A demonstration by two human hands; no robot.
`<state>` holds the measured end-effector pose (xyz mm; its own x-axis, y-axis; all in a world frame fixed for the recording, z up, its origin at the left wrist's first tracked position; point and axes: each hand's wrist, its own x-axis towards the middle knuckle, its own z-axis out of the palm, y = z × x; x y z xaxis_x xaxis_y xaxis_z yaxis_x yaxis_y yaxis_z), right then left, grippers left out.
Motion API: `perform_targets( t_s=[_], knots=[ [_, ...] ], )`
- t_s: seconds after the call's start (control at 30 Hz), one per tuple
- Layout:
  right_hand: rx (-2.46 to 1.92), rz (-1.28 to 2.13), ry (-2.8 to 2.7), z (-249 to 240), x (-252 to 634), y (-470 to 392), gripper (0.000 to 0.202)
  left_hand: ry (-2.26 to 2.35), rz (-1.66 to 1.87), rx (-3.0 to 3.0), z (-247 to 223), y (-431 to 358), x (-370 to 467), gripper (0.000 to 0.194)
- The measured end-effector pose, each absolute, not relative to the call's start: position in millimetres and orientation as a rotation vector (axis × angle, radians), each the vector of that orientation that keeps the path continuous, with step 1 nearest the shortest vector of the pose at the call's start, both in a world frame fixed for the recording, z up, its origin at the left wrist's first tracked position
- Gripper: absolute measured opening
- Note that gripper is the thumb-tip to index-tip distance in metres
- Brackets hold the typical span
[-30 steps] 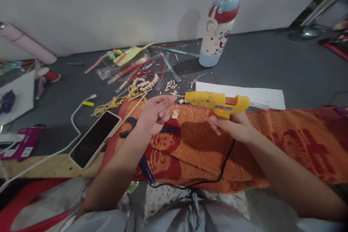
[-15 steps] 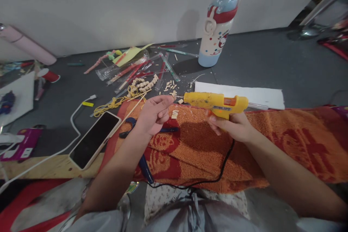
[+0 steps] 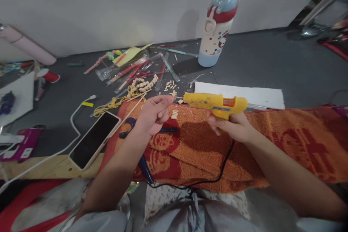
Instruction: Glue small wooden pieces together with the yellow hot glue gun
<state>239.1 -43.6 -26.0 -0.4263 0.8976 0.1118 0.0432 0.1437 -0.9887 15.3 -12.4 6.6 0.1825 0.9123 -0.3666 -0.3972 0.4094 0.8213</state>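
Note:
My right hand [image 3: 231,126] is wrapped round the handle of a yellow hot glue gun [image 3: 203,100], whose nozzle points left. A clear glue stick [image 3: 257,107] sticks out of its back end. My left hand [image 3: 156,114] is pinched on a small piece of wooden stick [image 3: 174,94], right at the nozzle tip. Just below, several short cut sticks [image 3: 174,114] lie side by side on the orange towel [image 3: 206,148]. Blue-handled pliers [image 3: 145,168] rest on the towel, partly hidden under my left wrist.
A phone [image 3: 94,140] and white cable [image 3: 73,117] lie at left. Behind are yellow cord [image 3: 114,103], wrapped chopsticks [image 3: 130,72] and stick offcuts [image 3: 170,85]. A bottle [image 3: 216,36] stands at the back, a white strip [image 3: 239,92] before it. The gun's black cord [image 3: 225,157] crosses the towel.
Almost nothing differs. The glue gun has shifted very slightly to the left, while my left hand stays in place with the small stick piece.

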Motion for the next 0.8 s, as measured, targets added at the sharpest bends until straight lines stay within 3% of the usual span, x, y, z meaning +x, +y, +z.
perform_targets(
  t_s=[0.47,0.8],
  knots=[
    [-0.892,1.390,-1.633,-28.1,240.6,-43.6,0.028,0.976,1.034,0.613,8.2,-12.3,15.6,0.018],
    [-0.910,1.372,-1.642,-28.0,240.3,-44.0,0.035,0.965,1.039,0.629,7.4,-12.7,15.2,0.020]
  ],
)
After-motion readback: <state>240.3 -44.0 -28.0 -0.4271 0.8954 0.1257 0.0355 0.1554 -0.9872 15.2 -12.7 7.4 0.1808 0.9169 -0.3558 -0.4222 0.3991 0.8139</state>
